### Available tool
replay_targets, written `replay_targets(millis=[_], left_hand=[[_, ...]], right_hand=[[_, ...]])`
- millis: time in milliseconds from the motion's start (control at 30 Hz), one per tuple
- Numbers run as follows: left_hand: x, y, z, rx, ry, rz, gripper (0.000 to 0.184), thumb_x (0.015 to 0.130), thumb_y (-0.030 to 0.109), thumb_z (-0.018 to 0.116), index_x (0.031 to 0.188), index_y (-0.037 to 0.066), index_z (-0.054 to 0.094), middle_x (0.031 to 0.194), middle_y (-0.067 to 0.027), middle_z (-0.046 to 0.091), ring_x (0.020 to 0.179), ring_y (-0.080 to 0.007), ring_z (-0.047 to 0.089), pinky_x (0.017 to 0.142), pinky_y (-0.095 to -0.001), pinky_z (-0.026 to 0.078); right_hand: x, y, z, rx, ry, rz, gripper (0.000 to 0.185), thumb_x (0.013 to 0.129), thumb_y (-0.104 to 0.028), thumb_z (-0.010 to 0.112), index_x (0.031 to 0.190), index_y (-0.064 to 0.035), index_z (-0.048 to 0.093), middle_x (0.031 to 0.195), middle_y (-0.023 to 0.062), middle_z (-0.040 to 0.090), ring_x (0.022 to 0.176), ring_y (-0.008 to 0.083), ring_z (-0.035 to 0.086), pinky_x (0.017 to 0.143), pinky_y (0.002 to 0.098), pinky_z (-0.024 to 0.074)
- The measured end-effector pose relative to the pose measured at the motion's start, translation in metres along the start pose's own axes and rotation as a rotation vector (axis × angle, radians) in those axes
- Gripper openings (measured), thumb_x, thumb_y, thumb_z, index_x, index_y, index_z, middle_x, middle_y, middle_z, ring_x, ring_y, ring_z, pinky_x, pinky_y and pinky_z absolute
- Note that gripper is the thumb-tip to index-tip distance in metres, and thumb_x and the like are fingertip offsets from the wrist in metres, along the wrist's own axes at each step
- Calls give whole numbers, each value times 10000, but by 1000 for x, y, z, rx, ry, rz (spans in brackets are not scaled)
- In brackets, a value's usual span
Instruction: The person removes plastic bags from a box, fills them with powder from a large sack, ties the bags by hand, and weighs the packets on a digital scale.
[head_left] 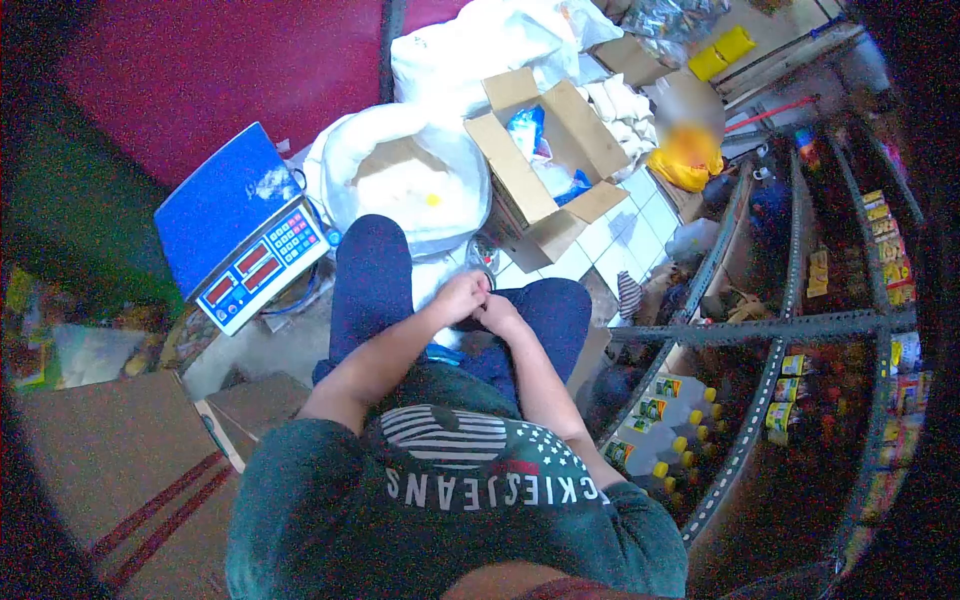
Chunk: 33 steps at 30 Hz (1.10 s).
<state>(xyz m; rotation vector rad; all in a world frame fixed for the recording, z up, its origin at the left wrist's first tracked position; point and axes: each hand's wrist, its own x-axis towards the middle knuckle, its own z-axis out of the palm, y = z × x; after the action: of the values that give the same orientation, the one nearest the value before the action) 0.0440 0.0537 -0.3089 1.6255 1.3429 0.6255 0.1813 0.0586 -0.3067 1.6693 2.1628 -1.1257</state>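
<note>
My left hand [462, 297] and my right hand [498, 314] meet in front of my lap, between my knees. The fingers of both are drawn together and touch each other. What they hold, if anything, is too small to make out. Just beyond them lies a small clear plastic item [484, 254] on the floor. A large open white sack [340, 180] stands past my left knee, with pale granular contents and a small yellow spot in it.
A blue digital scale [225, 220] stands at left. Ahead is an open cardboard box [510, 190] holding blue plastic packets, near small white bags [622, 115]. Metal shelves [760, 330] with yellow-capped bottles [665, 425] line the right. Another cardboard box [110, 450] is at lower left.
</note>
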Motion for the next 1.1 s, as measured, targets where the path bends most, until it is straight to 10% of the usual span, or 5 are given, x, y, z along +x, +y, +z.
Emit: replay_targets(millis=[300,567,667,867,1100], left_hand=[[-6,3,-10,295,-9,185,356,769,206,577,1100,94,516,1054,-165,552,916,-329,573,743,-427,477],[-11,24,-3,131,-135,2,441,713,186,628,1138,167,513,1068,-135,550,878,-328,592,711,-422,505],[-3,-10,1,543,30,359,341,715,193,613,1050,152,568,965,-113,560,810,-318,596,672,-414,507],[-13,9,-12,486,31,320,277,710,216,594,971,123,600,886,-108,554,766,-305,592,668,-410,499],[-16,20,-12,216,-33,86,328,744,253,583,1023,82,591,962,-165,575,856,-335,588,723,-406,481]], right_hand=[[-3,-1,-22,538,437,93,232,774,-150,571,963,-17,594,836,136,636,779,235,608,731,324,468],[-25,-5,-34,656,317,153,257,735,-150,628,957,-26,590,793,49,598,732,132,549,689,264,451],[-17,8,-13,555,211,13,285,738,-173,639,975,-28,574,755,33,566,704,118,518,667,260,439],[4,11,20,102,410,-48,473,761,-117,571,1197,-67,397,823,191,604,783,370,595,714,424,469],[-7,5,7,238,489,-66,335,774,-118,556,1083,-72,435,804,181,608,791,363,604,688,429,468]])
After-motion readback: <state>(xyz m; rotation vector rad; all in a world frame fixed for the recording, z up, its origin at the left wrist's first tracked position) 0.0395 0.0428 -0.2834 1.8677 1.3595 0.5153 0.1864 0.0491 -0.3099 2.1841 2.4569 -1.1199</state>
